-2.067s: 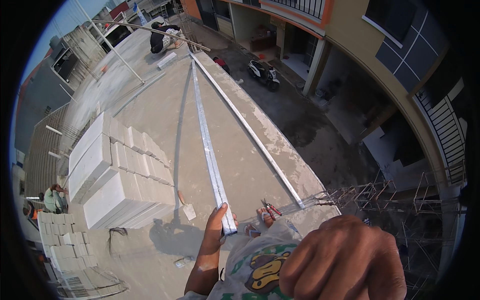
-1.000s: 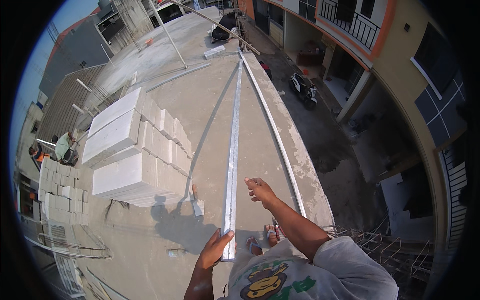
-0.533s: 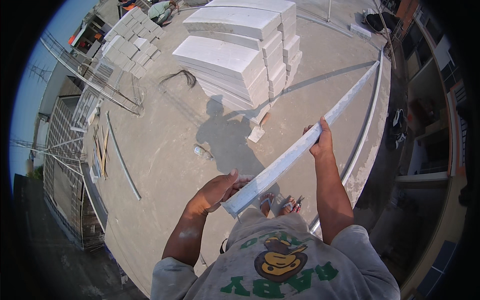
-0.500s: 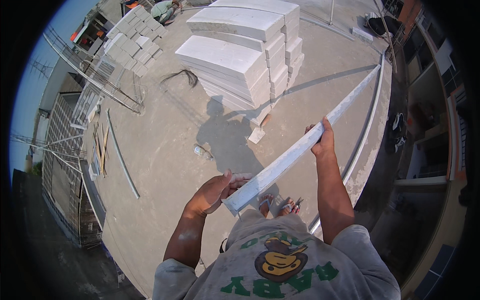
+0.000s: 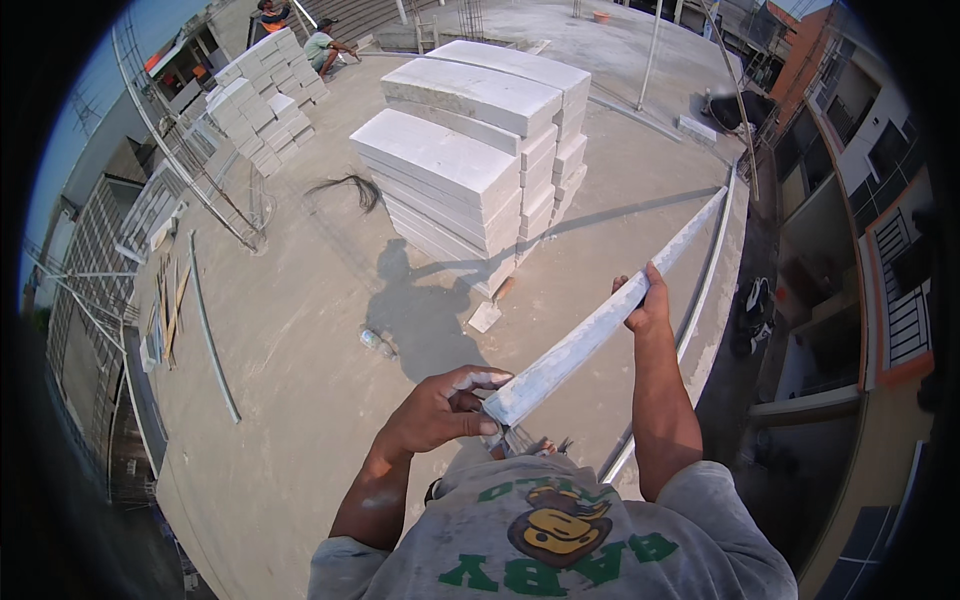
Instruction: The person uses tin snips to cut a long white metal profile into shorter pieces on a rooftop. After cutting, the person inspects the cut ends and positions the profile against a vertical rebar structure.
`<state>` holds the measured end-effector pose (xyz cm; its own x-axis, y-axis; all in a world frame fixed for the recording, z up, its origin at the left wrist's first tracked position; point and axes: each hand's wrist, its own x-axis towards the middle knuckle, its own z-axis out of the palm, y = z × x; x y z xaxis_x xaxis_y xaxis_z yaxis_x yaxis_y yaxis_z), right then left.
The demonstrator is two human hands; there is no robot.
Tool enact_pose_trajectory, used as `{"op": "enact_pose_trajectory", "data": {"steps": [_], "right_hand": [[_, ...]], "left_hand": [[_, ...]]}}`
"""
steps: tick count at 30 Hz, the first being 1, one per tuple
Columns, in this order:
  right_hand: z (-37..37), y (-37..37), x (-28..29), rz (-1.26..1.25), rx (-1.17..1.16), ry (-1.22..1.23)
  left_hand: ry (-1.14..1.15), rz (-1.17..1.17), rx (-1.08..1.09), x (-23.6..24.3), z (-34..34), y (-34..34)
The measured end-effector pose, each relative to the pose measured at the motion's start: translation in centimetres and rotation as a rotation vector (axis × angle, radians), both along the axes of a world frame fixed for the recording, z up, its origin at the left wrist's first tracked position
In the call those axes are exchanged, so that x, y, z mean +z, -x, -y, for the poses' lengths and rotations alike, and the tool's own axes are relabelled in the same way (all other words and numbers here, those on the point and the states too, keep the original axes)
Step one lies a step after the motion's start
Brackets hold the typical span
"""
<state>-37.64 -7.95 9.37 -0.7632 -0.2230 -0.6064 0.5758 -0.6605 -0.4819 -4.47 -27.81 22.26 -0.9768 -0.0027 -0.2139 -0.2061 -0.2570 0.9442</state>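
A long pale metal bar (image 5: 590, 340) runs diagonally from my body toward the back right. My left hand (image 5: 450, 410) grips its near end, thumb low and forefinger curled at the upper side. My right hand (image 5: 645, 300) is wrapped round the bar farther along. Just beyond the bar, a trowel (image 5: 486, 316) lies by the tall stack of white blocks (image 5: 440, 160), and a clear plastic bottle (image 5: 375, 342) lies to its left. My feet and a small tool near them are mostly hidden behind the bar and my shirt.
A second long strip (image 5: 700, 300) follows the roof edge on my right, beside a drop. More blocks (image 5: 260, 110), metal rods (image 5: 180, 150) and loose slats (image 5: 170, 310) are at left. Co-workers (image 5: 322, 48) crouch at the back left; another (image 5: 735, 110) is at the back right.
The view has swung left toward the block stacks. My right hand has taken hold of the bar. My left thumb has moved down onto the bar's near end.
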Motion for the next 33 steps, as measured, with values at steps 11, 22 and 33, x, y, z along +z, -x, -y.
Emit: {"op": "enact_pose_trajectory", "data": {"steps": [11,22,33], "right_hand": [[-2.5,0.4,0.3,-0.026,-0.051,0.084],[-1.9,0.6,0.1,-0.006,-0.069,0.056],[-1.9,0.6,0.5,0.003,-0.050,0.033]], "left_hand": [[0.605,-0.239,-0.061,3.1,-3.2,0.0],[0.927,-0.493,0.144,1.6,-4.0,-0.4],[1.099,-0.369,0.302,4.3,-6.0,-1.3]]}}
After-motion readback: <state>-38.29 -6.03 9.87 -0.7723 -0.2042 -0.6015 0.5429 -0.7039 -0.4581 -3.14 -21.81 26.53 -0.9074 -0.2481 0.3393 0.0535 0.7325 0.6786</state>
